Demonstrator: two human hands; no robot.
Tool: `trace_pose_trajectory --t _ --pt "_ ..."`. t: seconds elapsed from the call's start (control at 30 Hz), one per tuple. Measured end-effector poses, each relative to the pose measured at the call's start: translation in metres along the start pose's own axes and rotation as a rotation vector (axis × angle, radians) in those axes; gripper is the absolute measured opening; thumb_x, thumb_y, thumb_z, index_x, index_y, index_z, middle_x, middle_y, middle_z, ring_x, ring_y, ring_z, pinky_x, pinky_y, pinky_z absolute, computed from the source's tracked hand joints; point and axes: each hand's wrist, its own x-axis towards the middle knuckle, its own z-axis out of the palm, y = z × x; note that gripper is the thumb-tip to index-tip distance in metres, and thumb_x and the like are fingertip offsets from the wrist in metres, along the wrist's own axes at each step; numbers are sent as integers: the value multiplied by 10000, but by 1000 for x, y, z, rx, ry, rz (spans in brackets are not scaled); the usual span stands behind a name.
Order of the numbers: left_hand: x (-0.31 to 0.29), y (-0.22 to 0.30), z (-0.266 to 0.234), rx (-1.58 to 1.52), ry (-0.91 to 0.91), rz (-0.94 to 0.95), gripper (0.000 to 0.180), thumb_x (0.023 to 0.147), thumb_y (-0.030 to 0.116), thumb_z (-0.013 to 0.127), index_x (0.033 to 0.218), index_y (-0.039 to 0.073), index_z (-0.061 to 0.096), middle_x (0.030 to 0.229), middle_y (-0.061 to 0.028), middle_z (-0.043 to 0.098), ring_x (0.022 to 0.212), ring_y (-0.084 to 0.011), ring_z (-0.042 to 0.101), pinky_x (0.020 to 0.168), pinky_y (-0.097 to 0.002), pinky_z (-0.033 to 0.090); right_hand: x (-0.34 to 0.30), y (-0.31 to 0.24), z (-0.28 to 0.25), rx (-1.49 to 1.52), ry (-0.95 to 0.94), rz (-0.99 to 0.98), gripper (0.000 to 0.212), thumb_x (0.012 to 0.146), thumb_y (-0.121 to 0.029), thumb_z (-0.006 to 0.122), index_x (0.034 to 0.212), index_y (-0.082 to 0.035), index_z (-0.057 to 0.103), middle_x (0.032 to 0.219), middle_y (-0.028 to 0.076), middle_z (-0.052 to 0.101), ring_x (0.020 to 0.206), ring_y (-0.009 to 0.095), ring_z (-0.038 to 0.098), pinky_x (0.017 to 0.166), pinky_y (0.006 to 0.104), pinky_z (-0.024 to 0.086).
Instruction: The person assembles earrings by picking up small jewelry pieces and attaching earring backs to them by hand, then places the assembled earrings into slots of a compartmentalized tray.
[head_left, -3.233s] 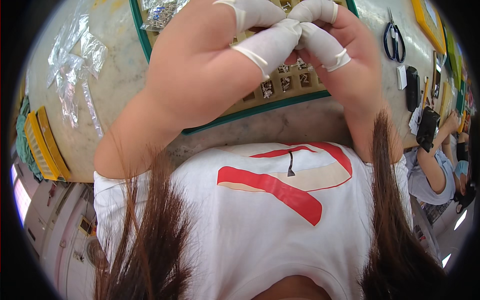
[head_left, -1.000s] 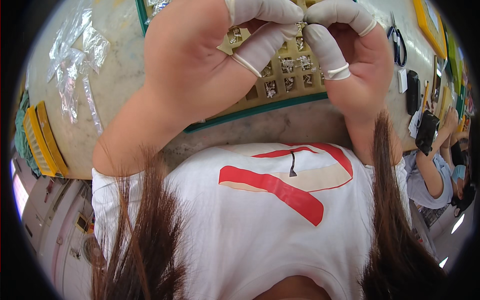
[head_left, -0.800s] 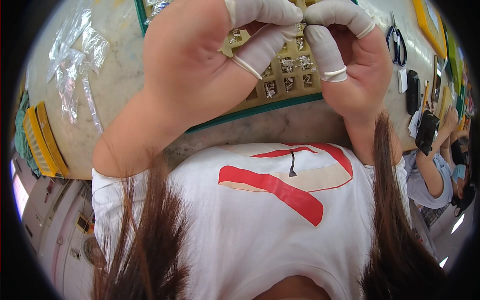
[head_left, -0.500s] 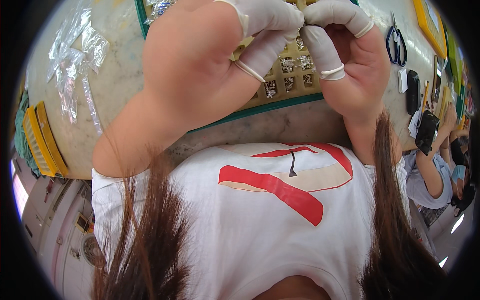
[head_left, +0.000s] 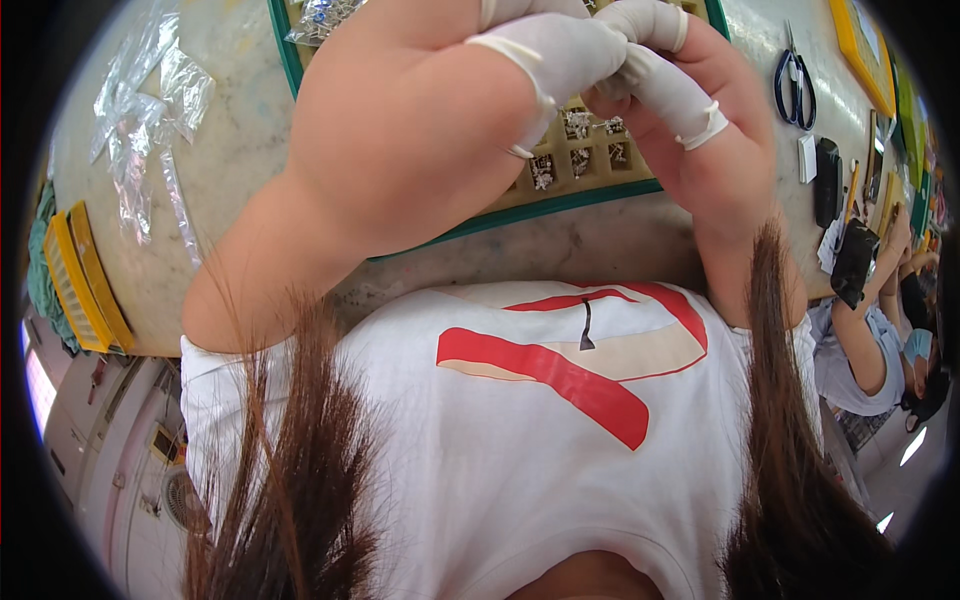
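Note:
White finger cots cover the fingertips of both hands. My left hand [head_left: 490, 100] is closed in a pinch, its covered fingertips meeting those of my right hand [head_left: 695, 110], which is pinched too. Whatever lies between the fingertips is hidden or too small to make out. Both hands are above a tan compartment tray with a green rim [head_left: 540, 215]. Small silvery pieces [head_left: 577, 124], possibly jewellery parts, lie in several of its compartments. A clear plastic bag [head_left: 322, 20] with shiny small parts rests at the tray's far left corner, beyond my left forearm.
Crumpled clear plastic bags [head_left: 150, 110] lie on the marble table at left, with yellow trays [head_left: 85, 280] at its edge. At right are dark-handled scissors [head_left: 795, 90], a black case [head_left: 827, 183] and a black pouch [head_left: 855, 262]. Another person [head_left: 865, 350] sits further right.
My left hand has rolled over and moved slightly right, its fingers now pressed closer to the right hand's. The right fingers have curled inward, and the gap between the hands has narrowed.

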Motion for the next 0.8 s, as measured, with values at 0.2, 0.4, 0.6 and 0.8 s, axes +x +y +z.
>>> trace_pose_trajectory --t 0.2,0.4,0.6,0.8 --pt "5 6 -2 378 -99 11 155 964 86 666 1041 -45 693 866 -42 668 781 -88 603 650 -231 467 -2 -7 7 -44 49 38 198 1004 -60 578 1191 3 557 1112 66 628 985 112 586 895 265 477" --pt "22 -15 -28 1237 -154 1161 172 858 -30 741 1025 -53 704 854 -133 696 766 -189 673 632 -255 523 2 9 4 -214 35 -211 189 989 -5 583 1175 2 549 1088 58 616 995 111 579 903 261 469" --pt "20 -1 -5 1158 -150 1075 169 845 -65 733 1010 -47 708 858 -151 706 686 -220 680 580 -272 533 3 14 -2 -259 2 -342 198 990 -1 578 1184 6 538 1084 58 589 997 107 572 903 254 461" --pt "14 -13 -14 969 -91 922 175 853 -62 724 1024 -42 699 834 -162 702 650 -213 673 538 -264 515 -2 13 4 -195 21 -314 202 991 -3 578 1188 4 535 1085 59 587 997 104 569 902 254 460"
